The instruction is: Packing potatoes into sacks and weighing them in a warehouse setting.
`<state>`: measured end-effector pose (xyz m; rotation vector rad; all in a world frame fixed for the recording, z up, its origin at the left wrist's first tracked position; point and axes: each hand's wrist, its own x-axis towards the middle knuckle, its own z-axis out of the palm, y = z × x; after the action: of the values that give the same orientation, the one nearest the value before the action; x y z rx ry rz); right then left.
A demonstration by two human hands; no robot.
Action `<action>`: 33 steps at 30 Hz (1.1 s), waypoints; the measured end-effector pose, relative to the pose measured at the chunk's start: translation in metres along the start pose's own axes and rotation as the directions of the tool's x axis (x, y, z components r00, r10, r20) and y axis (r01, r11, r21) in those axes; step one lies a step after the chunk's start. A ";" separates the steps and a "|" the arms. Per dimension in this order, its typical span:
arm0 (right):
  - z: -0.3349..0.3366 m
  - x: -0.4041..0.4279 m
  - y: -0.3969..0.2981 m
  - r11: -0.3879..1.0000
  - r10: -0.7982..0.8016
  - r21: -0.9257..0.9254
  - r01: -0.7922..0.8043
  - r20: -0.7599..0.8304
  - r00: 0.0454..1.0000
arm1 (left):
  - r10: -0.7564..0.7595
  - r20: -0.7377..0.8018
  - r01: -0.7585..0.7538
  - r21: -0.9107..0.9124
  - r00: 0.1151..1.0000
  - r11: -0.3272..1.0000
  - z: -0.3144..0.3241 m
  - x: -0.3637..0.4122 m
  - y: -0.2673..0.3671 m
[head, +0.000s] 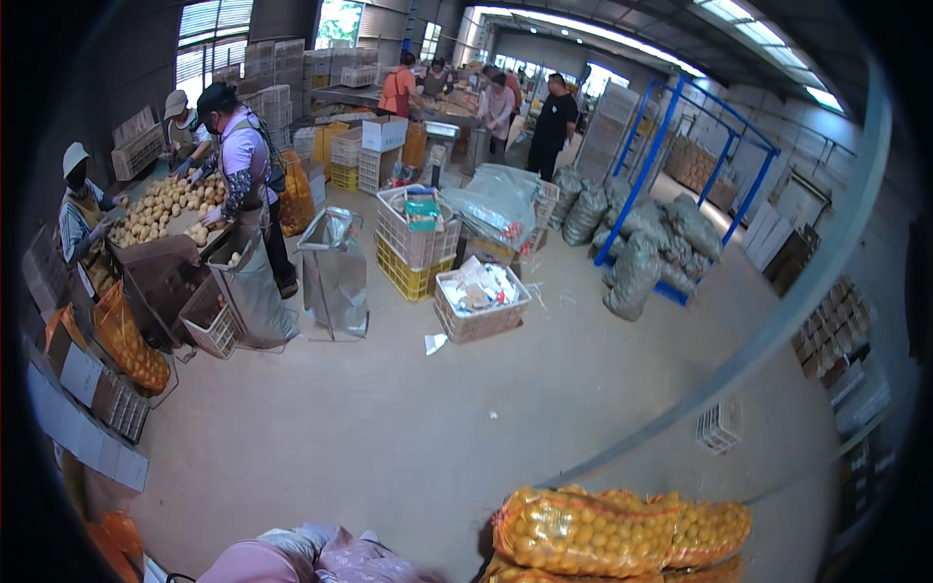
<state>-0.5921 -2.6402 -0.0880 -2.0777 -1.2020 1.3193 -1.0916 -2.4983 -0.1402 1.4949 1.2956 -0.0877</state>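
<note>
Both of my hands are out of view. Part of my pink patterned clothing (321,557) shows at the bottom edge. To its right, stuffed orange net sacks (590,532) of round, potato-like produce lie stacked, running off the bottom of the picture. Bare concrete floor (379,430) stretches out before me. At the lower left is some orange material (120,532), partly cut off by the dark rim.
Co-workers (244,153) handle round produce (168,208) at a sorting table on the left. Grey bag stands (334,277), stacked crates (417,240) and a litter-filled crate (481,299) stand mid-floor. Filled sacks (634,277) surround a blue metal frame (641,175). A pale post (787,313) curves across the right.
</note>
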 end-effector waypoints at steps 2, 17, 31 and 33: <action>-0.011 0.017 -0.007 0.994 0.000 -0.107 -0.004 -0.045 0.999 | 0.140 0.041 -0.135 -0.108 0.989 0.985 -0.056 0.053 0.051; -0.069 0.258 -0.167 0.996 0.067 -0.058 -0.070 -0.050 0.996 | -0.255 -0.260 0.327 0.292 0.931 0.899 -0.173 0.172 0.051; -0.279 0.614 -0.424 0.938 -0.346 -0.016 0.346 -0.021 0.938 | -0.145 -0.192 0.197 0.293 0.971 0.936 -0.287 0.423 0.242; -0.290 0.640 -0.408 0.821 -0.544 -0.229 0.523 -0.034 0.839 | -0.047 -0.161 0.104 0.372 0.986 0.922 -0.313 0.490 0.287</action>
<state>-0.4044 -1.8542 -0.0025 -1.7085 -1.7774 0.8424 -0.8602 -1.8927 -0.1465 1.8060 1.5197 -0.2968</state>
